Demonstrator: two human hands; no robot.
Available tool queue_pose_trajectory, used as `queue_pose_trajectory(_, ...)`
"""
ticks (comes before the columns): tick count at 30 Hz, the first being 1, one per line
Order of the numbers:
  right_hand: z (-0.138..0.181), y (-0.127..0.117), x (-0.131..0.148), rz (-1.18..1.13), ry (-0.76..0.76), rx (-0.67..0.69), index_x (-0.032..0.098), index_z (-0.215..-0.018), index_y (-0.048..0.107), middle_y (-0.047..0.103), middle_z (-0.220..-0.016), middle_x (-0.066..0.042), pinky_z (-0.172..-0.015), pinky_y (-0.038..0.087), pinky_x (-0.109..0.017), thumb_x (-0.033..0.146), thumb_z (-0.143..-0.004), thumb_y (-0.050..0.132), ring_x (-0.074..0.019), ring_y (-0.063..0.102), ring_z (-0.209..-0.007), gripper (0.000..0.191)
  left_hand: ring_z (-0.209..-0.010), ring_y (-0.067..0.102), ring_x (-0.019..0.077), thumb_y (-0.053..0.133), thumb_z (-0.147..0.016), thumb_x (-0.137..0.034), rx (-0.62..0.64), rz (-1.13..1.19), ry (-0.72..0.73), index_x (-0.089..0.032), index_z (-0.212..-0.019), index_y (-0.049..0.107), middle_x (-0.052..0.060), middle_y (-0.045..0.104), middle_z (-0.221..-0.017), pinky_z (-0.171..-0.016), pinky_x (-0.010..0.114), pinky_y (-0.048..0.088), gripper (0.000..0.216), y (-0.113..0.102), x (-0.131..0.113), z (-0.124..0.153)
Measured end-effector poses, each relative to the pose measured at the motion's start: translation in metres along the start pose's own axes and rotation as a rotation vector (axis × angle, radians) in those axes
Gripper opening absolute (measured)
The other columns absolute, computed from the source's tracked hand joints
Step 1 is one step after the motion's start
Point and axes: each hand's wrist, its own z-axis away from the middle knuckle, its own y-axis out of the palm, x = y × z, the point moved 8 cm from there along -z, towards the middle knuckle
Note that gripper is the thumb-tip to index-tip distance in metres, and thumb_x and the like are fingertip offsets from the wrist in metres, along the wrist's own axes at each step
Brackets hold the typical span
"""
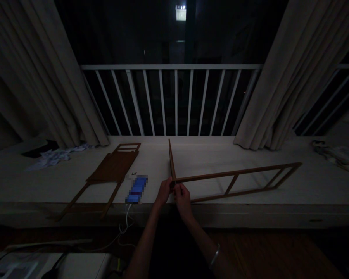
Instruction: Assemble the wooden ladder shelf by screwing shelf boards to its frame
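Note:
A brown wooden ladder-like frame (235, 173) lies on its edge along the white sill, stretching to the right. At its left end it meets a thin wooden piece (171, 161), seen nearly edge-on and pointing towards the window. My left hand (163, 191) is closed around this corner. Just beside it, my right hand (182, 197) has its fingers pinched at the joint; whatever small thing they hold is hidden in the dim light. To the left lies a second wooden piece, a flat panel with legs (113, 166).
A blue-screened phone (137, 190) with a white cable (127, 219) lies left of my hands. Crumpled papers (50, 158) are farther left, and cloth (337, 155) at far right. Behind the sill (209, 149) stand a white railing (174, 67) and curtains (267, 97). A white surface (84, 265) stands lower left.

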Motion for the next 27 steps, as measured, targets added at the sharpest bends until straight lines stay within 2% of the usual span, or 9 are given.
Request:
queue_pose_trajectory(11, 0.002, -0.003, 0.002, -0.005, -0.002, 0.088, 0.018, -0.074, 0.052, 0.049, -0.061, 0.002, -0.047, 0.034, -0.019, 0.046, -0.08, 0.04, -0.0082, 0.042, -0.051, 0.031, -0.039, 0.035, 0.0072, 0.037, -0.073, -0.055, -0.045, 0.019, 0.02, -0.016, -0.048, 0.041, -0.004, 0.039, -0.04, -0.04, 0.021, 0.026, 0.047, -0.002, -0.001, 0.002)
queue_pose_trajectory(17, 0.001, -0.001, 0.003, 0.033, -0.021, 0.071, 0.018, -0.075, 0.052, 0.047, -0.061, 0.002, -0.047, 0.034, -0.019, 0.044, -0.082, 0.035, -0.0085, 0.04, -0.05, 0.032, -0.038, 0.036, 0.007, 0.036, -0.073, -0.055, -0.052, 0.014, 0.001, -0.015, -0.048, 0.041, -0.004, 0.039, -0.04, -0.04, 0.02, 0.026, 0.048, -0.002, 0.007, -0.002)
queue_pose_trajectory(21, 0.001, -0.002, 0.01, 0.066, -0.054, 0.037, 0.018, -0.069, 0.052, 0.046, -0.059, 0.002, -0.049, 0.034, -0.02, 0.042, -0.083, 0.035, -0.0093, 0.041, -0.053, 0.032, -0.038, 0.035, 0.0071, 0.037, -0.073, -0.055, -0.068, 0.012, 0.013, -0.016, -0.047, 0.04, -0.004, 0.038, -0.038, -0.04, 0.02, 0.025, 0.047, -0.003, 0.004, -0.002)
queue_pose_trajectory(27, 0.001, -0.002, 0.01, 0.038, -0.034, 0.017, 0.019, -0.068, 0.05, 0.045, -0.058, 0.003, -0.048, 0.032, -0.02, 0.043, -0.083, 0.034, -0.0091, 0.039, -0.051, 0.032, -0.037, 0.035, 0.0069, 0.037, -0.073, -0.056, -0.026, 0.022, 0.023, -0.016, -0.048, 0.04, -0.004, 0.039, -0.04, -0.039, 0.021, 0.025, 0.047, 0.001, 0.001, -0.002)
